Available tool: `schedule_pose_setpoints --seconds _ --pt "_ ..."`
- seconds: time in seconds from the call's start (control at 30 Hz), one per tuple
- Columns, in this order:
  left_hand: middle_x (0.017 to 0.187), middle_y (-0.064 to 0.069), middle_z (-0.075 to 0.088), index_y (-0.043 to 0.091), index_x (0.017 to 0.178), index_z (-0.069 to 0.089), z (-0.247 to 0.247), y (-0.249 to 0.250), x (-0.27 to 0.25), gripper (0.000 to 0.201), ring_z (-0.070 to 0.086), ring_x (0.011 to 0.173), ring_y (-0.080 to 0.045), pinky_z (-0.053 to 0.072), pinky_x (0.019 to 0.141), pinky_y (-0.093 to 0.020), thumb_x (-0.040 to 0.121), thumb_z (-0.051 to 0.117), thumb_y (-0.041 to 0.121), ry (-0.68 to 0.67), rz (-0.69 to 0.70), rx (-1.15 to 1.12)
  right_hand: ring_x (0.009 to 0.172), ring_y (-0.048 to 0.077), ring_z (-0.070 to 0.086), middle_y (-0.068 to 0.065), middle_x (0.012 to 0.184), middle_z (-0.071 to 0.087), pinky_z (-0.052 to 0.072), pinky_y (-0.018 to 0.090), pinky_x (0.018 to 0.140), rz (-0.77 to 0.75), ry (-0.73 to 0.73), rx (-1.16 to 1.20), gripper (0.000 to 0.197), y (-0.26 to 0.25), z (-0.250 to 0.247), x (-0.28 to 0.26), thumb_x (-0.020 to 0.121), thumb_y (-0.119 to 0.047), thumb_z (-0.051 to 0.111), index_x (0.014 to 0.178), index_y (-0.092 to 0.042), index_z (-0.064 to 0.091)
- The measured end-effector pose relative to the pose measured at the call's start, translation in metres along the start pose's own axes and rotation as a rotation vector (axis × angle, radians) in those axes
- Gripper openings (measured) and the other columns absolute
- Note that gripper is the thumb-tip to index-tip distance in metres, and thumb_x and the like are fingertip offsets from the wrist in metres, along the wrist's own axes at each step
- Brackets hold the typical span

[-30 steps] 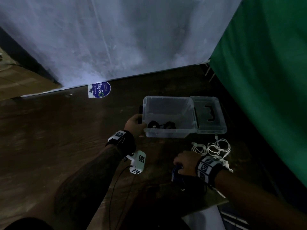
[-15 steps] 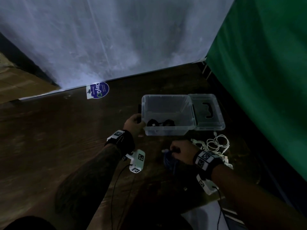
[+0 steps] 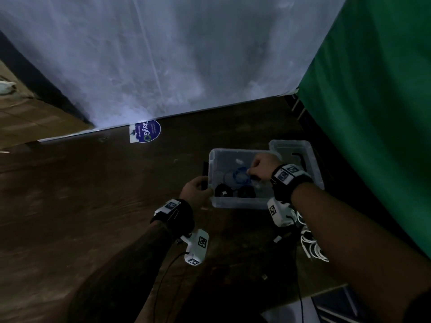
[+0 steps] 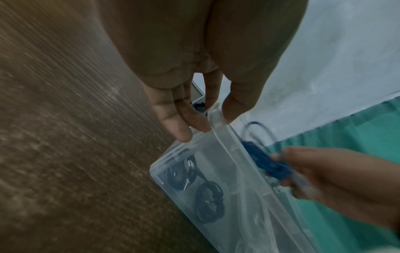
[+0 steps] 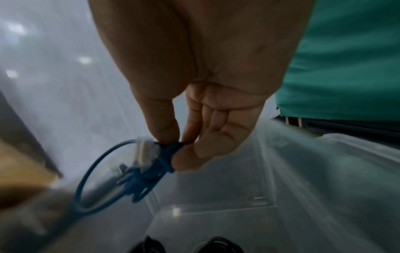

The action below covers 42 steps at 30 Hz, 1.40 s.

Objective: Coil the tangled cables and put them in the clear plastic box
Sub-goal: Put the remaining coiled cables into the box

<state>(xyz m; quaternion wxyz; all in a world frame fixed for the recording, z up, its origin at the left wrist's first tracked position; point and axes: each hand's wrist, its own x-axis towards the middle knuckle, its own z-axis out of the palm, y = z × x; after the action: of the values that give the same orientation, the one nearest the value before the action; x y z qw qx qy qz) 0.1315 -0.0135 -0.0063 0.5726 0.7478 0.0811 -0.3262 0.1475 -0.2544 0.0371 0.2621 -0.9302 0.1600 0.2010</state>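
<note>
The clear plastic box (image 3: 235,202) stands on the dark wooden table, and two black coiled cables (image 3: 224,191) lie on its floor near the front wall. My left hand (image 3: 196,190) grips the box's left rim (image 4: 213,130), thumb inside and fingers outside. My right hand (image 3: 261,167) is over the open box and pinches a coiled blue cable (image 3: 240,176) between thumb and fingers (image 5: 166,130). The blue coil (image 5: 138,172) hangs above the box floor, a clear plug end on it. A tangle of white cables (image 3: 312,245) lies on the table under my right forearm.
The box's clear lid (image 3: 300,159) lies just right of the box, against a green curtain (image 3: 373,113). A white sheet (image 3: 163,54) hangs behind the table. A blue round sticker (image 3: 148,131) sits at the table's far edge.
My right hand lifted the blue coil off the table in front of me and carried it up and forward over the open box. The left hand stayed on the box's left rim.
</note>
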Motion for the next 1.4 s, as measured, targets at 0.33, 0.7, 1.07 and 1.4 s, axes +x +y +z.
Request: schedule_pose_setpoints --seconds 0.33,0.7,1.07,1.4 --pt "0.116 -0.002 0.055 0.021 0.131 0.053 0.007 -0.006 -0.003 0.042 0.067 0.077 -0.018 0.058 0.055 -0.027 0.091 0.06 0.01 -0.023 0.033 0.075 0.077 0.024 0.065 0.009 0.08 0.068 0.053 0.034 0.073 -0.008 -0.073 -0.066 0.023 0.0 0.026 0.02 0.09 -0.031 0.064 0.078 -0.012 0.068" --pt "0.113 -0.012 0.064 0.014 0.124 0.059 0.0 0.008 0.014 0.033 0.07 0.082 -0.027 0.061 0.066 -0.039 0.091 0.061 0.015 0.092 0.069 0.117 0.051 0.008 0.06 -0.001 0.061 0.069 0.045 0.016 0.048 -0.081 -0.187 0.215 0.021 0.081 0.001 -0.096 0.089 -0.021 0.068 0.074 -0.008 0.074" --pt "0.103 -0.011 0.065 0.014 0.115 0.06 0.006 0.012 0.017 0.023 0.068 0.078 -0.024 0.057 0.059 -0.032 0.092 0.06 0.015 0.143 0.037 0.069 0.058 0.011 0.051 -0.006 0.062 0.052 0.05 0.027 0.071 0.253 -0.487 -0.412 0.04 0.162 0.099 -0.124 0.079 -0.052 0.07 0.061 -0.02 0.054" --pt "0.104 -0.006 0.064 0.022 0.112 0.061 0.006 0.013 0.012 0.022 0.068 0.08 -0.023 0.058 0.06 -0.032 0.093 0.058 0.011 0.127 0.064 0.073 0.065 0.01 0.06 -0.003 0.076 0.066 0.044 0.018 0.054 0.021 -0.34 -0.063 0.021 0.122 0.069 -0.131 0.081 -0.031 0.075 0.087 -0.012 0.069"
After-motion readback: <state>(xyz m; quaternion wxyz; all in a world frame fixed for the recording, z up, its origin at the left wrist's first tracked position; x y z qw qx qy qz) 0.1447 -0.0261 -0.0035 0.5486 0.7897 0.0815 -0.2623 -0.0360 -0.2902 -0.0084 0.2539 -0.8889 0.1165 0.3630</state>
